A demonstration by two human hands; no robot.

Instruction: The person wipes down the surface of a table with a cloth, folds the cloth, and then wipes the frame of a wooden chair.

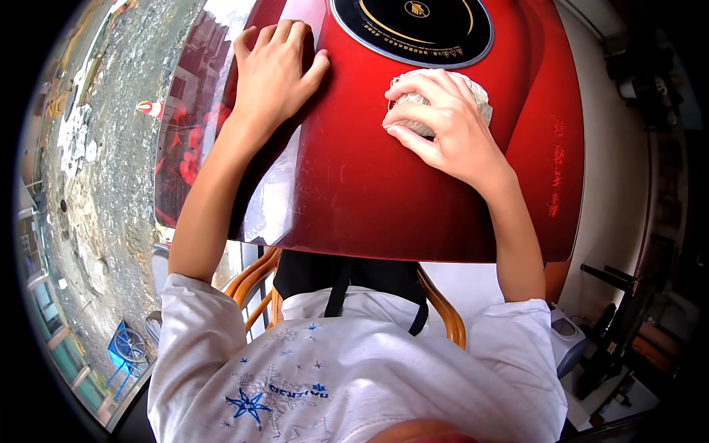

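A pale, crumpled cloth [478, 94] lies on the glossy red tabletop [384, 199], just below a round black hotplate [421, 26] set in the table. Over the cloth is my right hand [450, 129], its fingers curved around it and pressing it to the surface. My left hand [277, 70] rests on the table's left part, fingers spread and slightly bent, holding nothing. The underside of the cloth is hidden.
The table's near edge runs just in front of my body. Wooden chair arms [445, 310] show below it. At the left are a window view and a red-and-white cone [151, 108]. Dark equipment [617, 317] stands at the right.
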